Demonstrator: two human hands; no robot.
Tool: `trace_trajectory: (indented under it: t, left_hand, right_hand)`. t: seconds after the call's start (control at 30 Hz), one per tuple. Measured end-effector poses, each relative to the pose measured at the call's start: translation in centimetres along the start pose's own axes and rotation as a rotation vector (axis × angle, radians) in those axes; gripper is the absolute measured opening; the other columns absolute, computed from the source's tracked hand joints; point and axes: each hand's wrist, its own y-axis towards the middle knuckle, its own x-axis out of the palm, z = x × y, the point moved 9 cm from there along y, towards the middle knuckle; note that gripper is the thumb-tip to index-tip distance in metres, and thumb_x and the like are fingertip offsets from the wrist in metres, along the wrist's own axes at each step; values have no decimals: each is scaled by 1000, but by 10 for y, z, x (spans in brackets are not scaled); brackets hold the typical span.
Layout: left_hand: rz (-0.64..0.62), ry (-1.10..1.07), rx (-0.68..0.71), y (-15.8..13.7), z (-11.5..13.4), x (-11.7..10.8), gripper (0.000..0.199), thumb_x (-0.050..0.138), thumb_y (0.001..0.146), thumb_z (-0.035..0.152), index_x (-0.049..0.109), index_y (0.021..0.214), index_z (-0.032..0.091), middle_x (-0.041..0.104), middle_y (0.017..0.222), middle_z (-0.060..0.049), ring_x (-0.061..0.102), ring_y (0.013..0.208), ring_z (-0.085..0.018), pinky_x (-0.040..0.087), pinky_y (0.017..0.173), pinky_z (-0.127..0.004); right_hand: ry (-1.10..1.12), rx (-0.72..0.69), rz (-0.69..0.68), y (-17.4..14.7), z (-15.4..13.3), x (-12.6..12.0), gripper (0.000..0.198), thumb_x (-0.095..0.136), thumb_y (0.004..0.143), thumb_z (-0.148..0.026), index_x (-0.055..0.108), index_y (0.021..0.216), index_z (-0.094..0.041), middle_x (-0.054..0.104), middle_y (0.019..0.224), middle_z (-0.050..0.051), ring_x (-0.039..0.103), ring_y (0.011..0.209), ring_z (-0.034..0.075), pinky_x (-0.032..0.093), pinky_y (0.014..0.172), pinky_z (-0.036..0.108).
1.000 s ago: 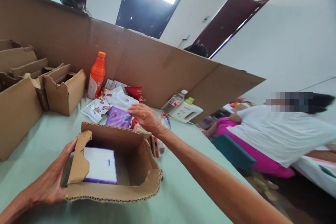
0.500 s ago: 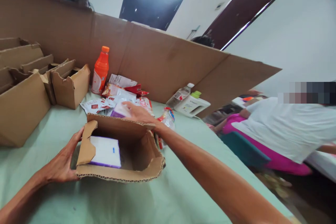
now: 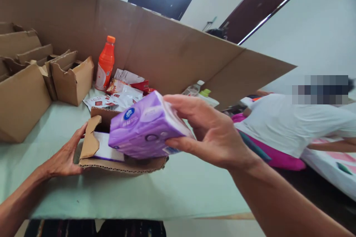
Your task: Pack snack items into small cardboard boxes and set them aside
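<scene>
Head view shows me the purple tissue pack (image 3: 147,129) tilted above the open cardboard box (image 3: 90,140), held between thumb and fingers of the right hand (image 3: 207,129). The left hand (image 3: 65,155), spread wide, holds the box's left end; a white-topped pack (image 3: 107,144) lies inside. I judge the step is carrying the pack over the box; the next move calls for levelling it, clear of the rim. Behind are printed packets (image 3: 119,98) and an orange bottle (image 3: 105,64).

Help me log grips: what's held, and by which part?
Right hand: purple pack, by its right end. Left hand: cardboard box, by its left end.
</scene>
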Motion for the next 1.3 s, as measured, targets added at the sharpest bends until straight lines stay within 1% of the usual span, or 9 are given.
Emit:
trace_trajectory:
  t: [0.17, 0.37, 0.57, 0.7, 0.87, 1.03, 1.1, 1.2, 1.3]
  left_hand:
    - [27, 1, 0, 4, 2, 0, 114, 73, 86, 58, -3, 167, 33, 17, 174, -14, 29, 155, -46, 27, 126, -66]
    - [37, -14, -2, 6, 7, -1, 112, 72, 86, 60, 0, 167, 32, 20, 173, -15, 34, 152, -46, 31, 124, -66]
    - [43, -12, -7, 3, 5, -1, 115, 75, 84, 58, 1, 167, 30, 18, 174, -15, 28, 156, -46, 25, 127, -67]
    - [12, -22, 32, 2, 6, 1, 116, 72, 84, 66, 0, 168, 31, 14, 175, -14, 21, 158, -48, 21, 128, -68]
    - [13, -51, 0, 0, 2, 0, 117, 68, 84, 74, 0, 168, 30, 5, 177, -13, 14, 159, -48, 16, 129, -67]
    - [21, -14, -3, 1, 1, 2, 115, 73, 85, 58, -5, 167, 35, 12, 176, -12, 28, 155, -46, 27, 126, -67]
    - [31, -13, 8, 2, 4, 2, 115, 74, 84, 56, -2, 167, 34, 16, 175, -12, 29, 156, -45, 27, 127, -66]
    - [40, -31, 17, 3, 7, 1, 112, 73, 85, 59, 2, 167, 32, 18, 175, -11, 27, 157, -45, 26, 128, -65]
    - [42, -20, 12, 3, 8, 0, 111, 74, 84, 57, 4, 167, 35, 21, 174, -10, 30, 156, -43, 28, 127, -63]
  right_hand:
    - [-351, -81, -263, 1, -16, 11, 54, 73, 89, -35, 59, 141, -34, 69, 135, 6, 68, 117, 32, 55, 105, 51]
    - [-392, -81, -538, 17, -27, 51, 49, 70, 84, -25, 65, 131, -34, 71, 130, 5, 67, 115, 33, 54, 101, 50]
    - [-291, -11, -679, 8, 12, 91, 57, 66, 91, -29, 55, 147, -24, 61, 147, 12, 59, 132, 31, 49, 110, 47]
    - [-362, 29, -768, -17, 36, 100, 49, 69, 93, -43, 65, 139, -24, 54, 155, 15, 55, 137, 35, 47, 112, 53]
    - [-305, 49, -786, -24, 26, 99, 31, 55, 99, -26, 74, 123, -22, 71, 131, 11, 70, 112, 26, 56, 99, 42]
    - [-157, 7, -548, 1, 5, 91, 33, 47, 103, -24, 70, 126, -21, 72, 132, 10, 66, 124, 23, 52, 109, 41]
    - [-112, -43, -579, 4, -6, 99, 31, 47, 104, -23, 72, 123, -21, 72, 132, 9, 65, 124, 23, 52, 109, 41]
    - [-33, -71, -764, -3, -17, 116, 31, 46, 106, -27, 75, 114, -21, 77, 120, 8, 71, 111, 23, 56, 101, 38]
    - [11, -28, -650, 7, -20, 107, 34, 45, 107, -28, 70, 130, -22, 73, 131, 7, 68, 121, 22, 53, 107, 39]
